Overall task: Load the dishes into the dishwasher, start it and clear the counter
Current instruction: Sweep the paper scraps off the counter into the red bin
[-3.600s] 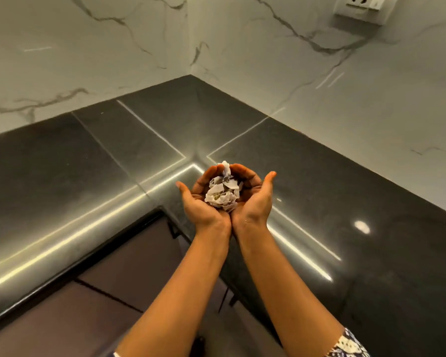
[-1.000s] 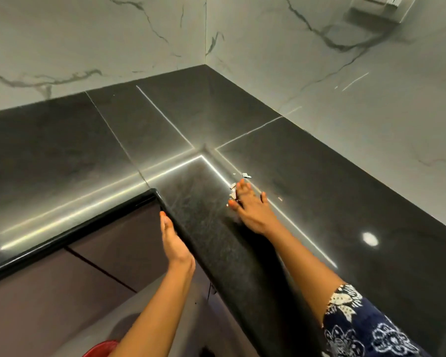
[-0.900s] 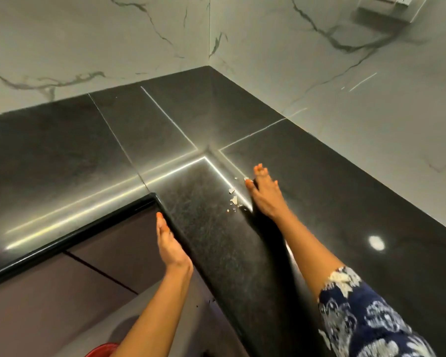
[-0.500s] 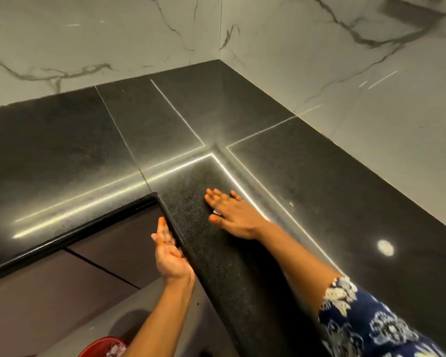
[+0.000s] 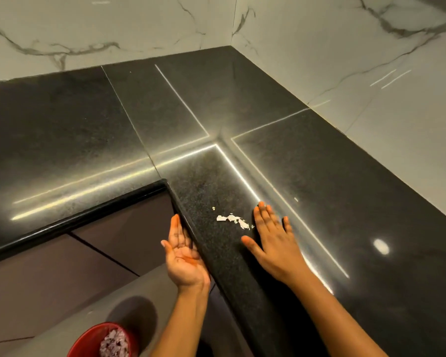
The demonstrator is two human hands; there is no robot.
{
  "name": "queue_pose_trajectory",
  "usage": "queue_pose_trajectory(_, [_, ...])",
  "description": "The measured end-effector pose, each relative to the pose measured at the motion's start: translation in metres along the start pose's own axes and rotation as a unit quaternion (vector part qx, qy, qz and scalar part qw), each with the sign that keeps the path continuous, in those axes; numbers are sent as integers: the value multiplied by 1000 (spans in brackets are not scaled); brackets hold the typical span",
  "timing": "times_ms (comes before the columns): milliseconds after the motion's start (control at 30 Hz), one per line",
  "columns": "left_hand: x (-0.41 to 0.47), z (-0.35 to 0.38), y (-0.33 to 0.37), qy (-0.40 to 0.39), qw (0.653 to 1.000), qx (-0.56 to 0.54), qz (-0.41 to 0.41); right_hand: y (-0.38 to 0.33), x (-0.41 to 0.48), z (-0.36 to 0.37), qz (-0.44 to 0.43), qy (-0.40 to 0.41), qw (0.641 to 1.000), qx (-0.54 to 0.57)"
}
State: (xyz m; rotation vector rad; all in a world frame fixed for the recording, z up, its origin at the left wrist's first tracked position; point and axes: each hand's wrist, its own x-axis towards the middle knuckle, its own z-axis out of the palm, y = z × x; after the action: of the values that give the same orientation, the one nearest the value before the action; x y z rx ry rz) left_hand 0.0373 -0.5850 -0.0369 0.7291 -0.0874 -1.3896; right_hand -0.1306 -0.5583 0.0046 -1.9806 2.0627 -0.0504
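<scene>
Down low, red bin [image 5: 86,340] with torn bits [image 5: 113,343] inside. Just above, left hand [image 5: 183,256] palm-up against the counter [image 5: 345,202] edge, fingers relaxed, holding nothing. Right hand [image 5: 273,240] flat on the black top, fingers straight, just beside white paper scraps [image 5: 233,220] near the edge. Beyond, marble walls [image 5: 319,34] meeting at the corner.

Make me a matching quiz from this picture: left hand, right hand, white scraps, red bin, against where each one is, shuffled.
1 left hand
2 right hand
3 white scraps
4 red bin

A flat, palm down, on the counter
B low down, below the counter edge
C palm up, beside the counter edge
D on the counter, between the hands

Pairs: 1-C, 2-A, 3-D, 4-B
</scene>
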Motion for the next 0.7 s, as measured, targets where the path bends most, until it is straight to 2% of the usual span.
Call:
queue_pose_trajectory(133, [5,-3,-1,-9,999,-37,2,-27,5,7,-45,3,999,-27])
queue_pose_trajectory(367, [10,0,-1,-31,997,-62,-15,-68,13,18,-135,18,991,1])
queue_pose_trajectory(467, [15,0,2,-33,993,-108,-45,-84,15,17,-188,-14,982,12])
queue_pose_trajectory(533, [18,-3,2,-63,989,-127,-51,-90,18,10,-225,-51,971,57])
queue_pose_trajectory(600, [18,2,2,-91,982,-163,-44,-86,23,4,-214,-50,968,118])
queue_pose_trajectory(700, [20,2,-2,-33,992,-117,-15,-62,35,1,-108,8,991,82])
